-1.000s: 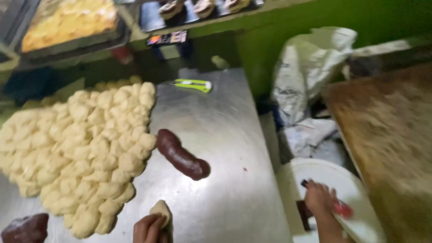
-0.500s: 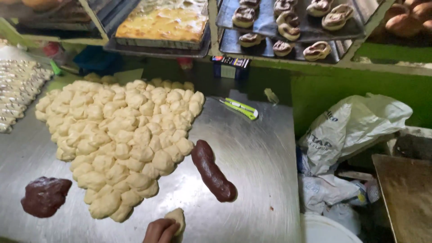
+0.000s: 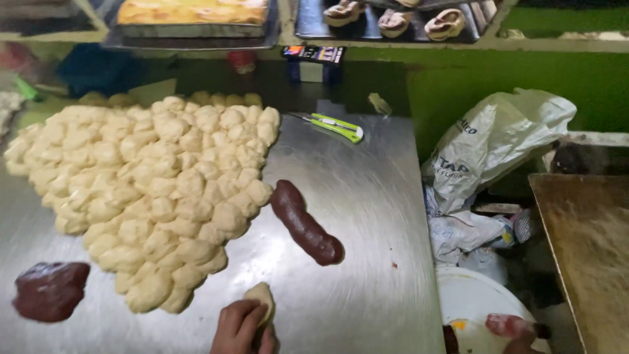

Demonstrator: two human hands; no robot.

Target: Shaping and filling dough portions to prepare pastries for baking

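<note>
My left hand (image 3: pixel 237 330) sits at the bottom edge of the steel table (image 3: pixel 367 196), closed on a small pale dough piece (image 3: pixel 262 298). Just left of it lies a big heap of several pale dough pieces (image 3: pixel 151 190). A dark brown log of filling (image 3: pixel 305 223) lies on the table to the upper right of that hand. Only a sliver of my right hand (image 3: pixel 522 345) shows at the bottom right, over a white tub (image 3: pixel 475 298), with a red-handled tool (image 3: pixel 511 324) in it.
A dark brown lump (image 3: pixel 49 290) lies at the table's front left. A green utility knife (image 3: pixel 334 126) rests at the back. Shelves behind hold a tray of baked bread (image 3: pixel 190 13) and pastries (image 3: pixel 393 19). A white sack (image 3: pixel 491 144) and a wooden board (image 3: pixel 590 249) are on the right.
The view has swung and closed in on the table. My left hand stays on the dough piece. My right hand with the red-handled tool has come back into view at the tub.
</note>
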